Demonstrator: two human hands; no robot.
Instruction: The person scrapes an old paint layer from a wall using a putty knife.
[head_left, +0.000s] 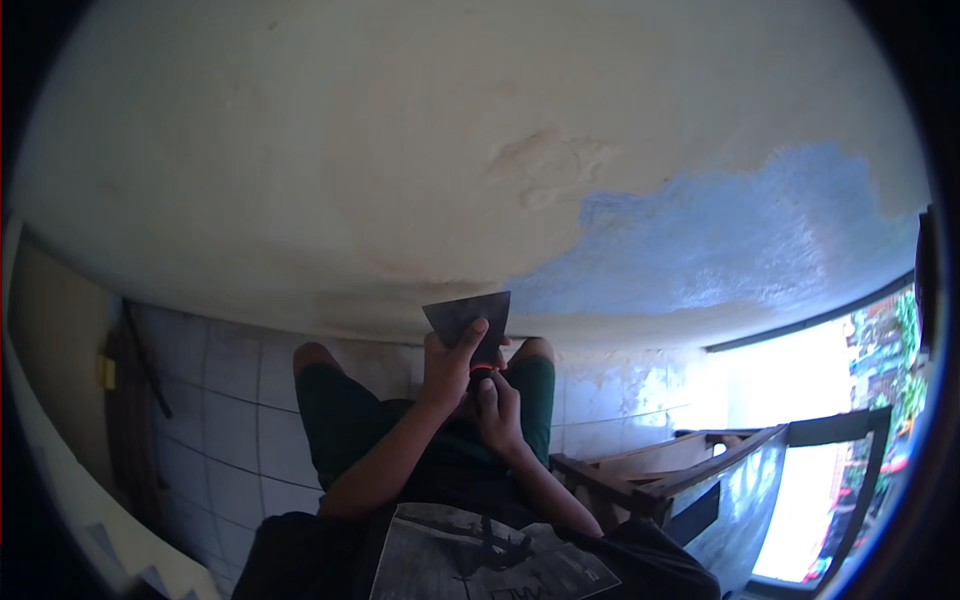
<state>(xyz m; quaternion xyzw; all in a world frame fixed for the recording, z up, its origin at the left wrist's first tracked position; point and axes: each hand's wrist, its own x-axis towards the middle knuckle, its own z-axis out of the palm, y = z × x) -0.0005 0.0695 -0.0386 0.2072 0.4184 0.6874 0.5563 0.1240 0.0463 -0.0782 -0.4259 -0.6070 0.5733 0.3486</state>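
A wide-bladed putty knife (471, 318) is between my two hands, in front of my lap and close to the lower wall. My left hand (452, 361) grips it around the lower blade, thumb pressed on the flat face. On the dark handle with a red band, my right hand (498, 412) closes its fingers and thumb. The blade's broad edge points up towards the cream wall (360, 172); whether it touches the wall I cannot tell. Right of the blade spreads an irregular blue patch (697, 240) on the wall. Above that patch, the cream coat shows a rough, blistered area (547, 161).
White floor tiles (232, 405) lie around my bent knees. To the right stands wooden-framed furniture (637, 480) beside a bright doorway (780, 375). At the left, a dark rod (146, 360) leans near a brown wooden piece (133, 427) with a yellow object (106, 372).
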